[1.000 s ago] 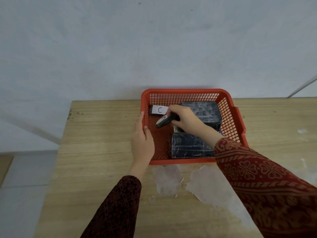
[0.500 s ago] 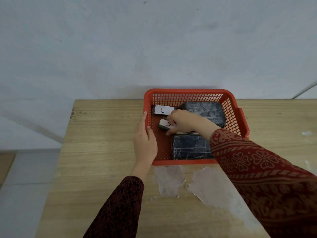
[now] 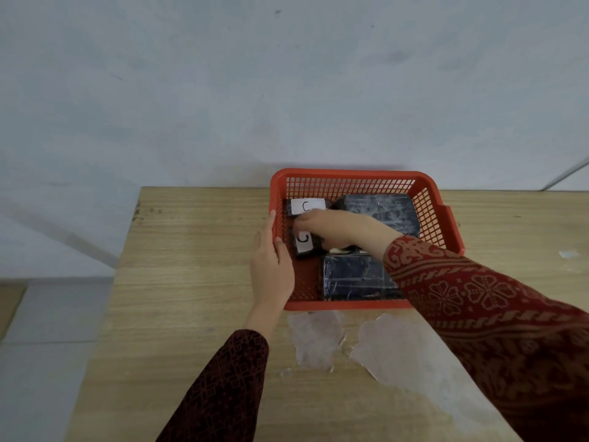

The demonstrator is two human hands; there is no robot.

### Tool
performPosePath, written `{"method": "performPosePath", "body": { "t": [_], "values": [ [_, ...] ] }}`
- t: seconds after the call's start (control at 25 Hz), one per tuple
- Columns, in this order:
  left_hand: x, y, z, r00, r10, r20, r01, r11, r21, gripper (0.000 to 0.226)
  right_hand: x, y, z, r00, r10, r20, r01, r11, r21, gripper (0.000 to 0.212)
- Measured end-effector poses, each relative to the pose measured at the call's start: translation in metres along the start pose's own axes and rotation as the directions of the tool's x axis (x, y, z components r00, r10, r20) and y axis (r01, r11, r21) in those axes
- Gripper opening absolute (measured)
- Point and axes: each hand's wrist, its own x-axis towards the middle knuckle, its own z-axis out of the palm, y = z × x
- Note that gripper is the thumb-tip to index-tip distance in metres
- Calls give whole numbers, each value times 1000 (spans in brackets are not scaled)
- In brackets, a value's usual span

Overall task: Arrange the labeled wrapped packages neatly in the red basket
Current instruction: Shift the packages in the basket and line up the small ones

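A red mesh basket [image 3: 350, 178] stands on the wooden table against the wall. Inside, a small black package with a white label "C" [image 3: 307, 206] lies in the far left corner. Just in front of it lies a second small labeled package [image 3: 304, 247], with my right hand [image 3: 338, 228] resting on it, fingers on its top. Two large black wrapped packages fill the right side, one at the back [image 3: 385, 212], one at the front [image 3: 353, 277]. My left hand [image 3: 271, 266] grips the basket's left wall.
The wooden table [image 3: 191, 282] ends at its left edge, with grey floor beyond. Patches of peeled, whitish surface [image 3: 392, 349] lie in front of the basket. A grey wall rises right behind the basket.
My right hand carried the small labeled package from mid-basket to the left side and set it down behind the left wall, in front of the first "C" package. The left hand stayed on the basket.
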Motion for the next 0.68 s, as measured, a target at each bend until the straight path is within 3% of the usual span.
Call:
{"method": "performPosePath", "body": {
  "t": [0.36, 0.52, 0.6, 0.68],
  "values": [
    [1, 0, 0, 1000, 7, 6, -7, 1000, -21, 47, 7, -21, 14, 960, 280, 6, -280, 960, 22, 50],
    [0, 0, 0, 1000, 10, 8, -9, 999, -34, 48, 11, -22, 20, 855, 512, -78, -488, 848, 206, 44],
    [1, 0, 0, 1000, 12, 16, -12, 1000, -26, 48, 11, -22, 21, 822, 561, -94, -514, 803, 303, 47],
    [1, -1, 1, 1000, 11, 15, -10, 1000, -17, 47, 5, -18, 19, 834, 540, -109, -479, 809, 341, 49]
  ]
}}
